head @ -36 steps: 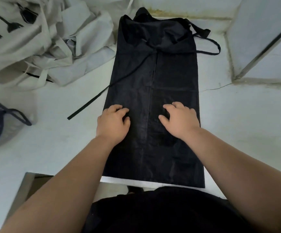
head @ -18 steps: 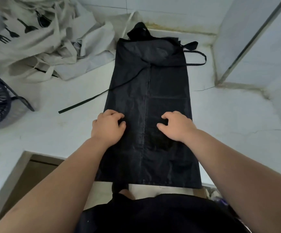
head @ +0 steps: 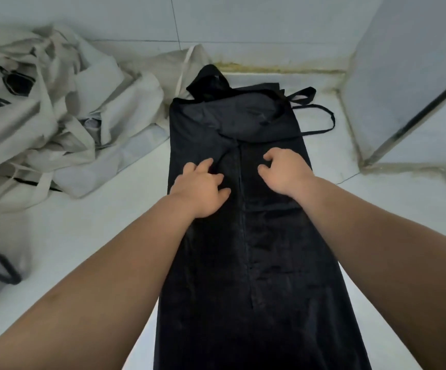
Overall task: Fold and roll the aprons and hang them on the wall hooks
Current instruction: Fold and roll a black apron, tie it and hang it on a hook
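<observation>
1. The long black fabric apron (head: 269, 263) is lying on the white desk (head: 96, 236), already folded into a narrow strip.
2. The left grip (head: 200, 188) is resting spread on it, holding nothing; the right grip (head: 285, 172) is pressing with bent fingers, pinching or not unclear.
3. Farther off, crumpled cream cloth aprons (head: 56, 116) are waiting; rolling and hanging apparently remain.

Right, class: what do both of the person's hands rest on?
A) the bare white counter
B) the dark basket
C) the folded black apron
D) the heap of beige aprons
C: the left hand and right hand both lie on the black apron, clear of the beige aprons to its left.
</observation>
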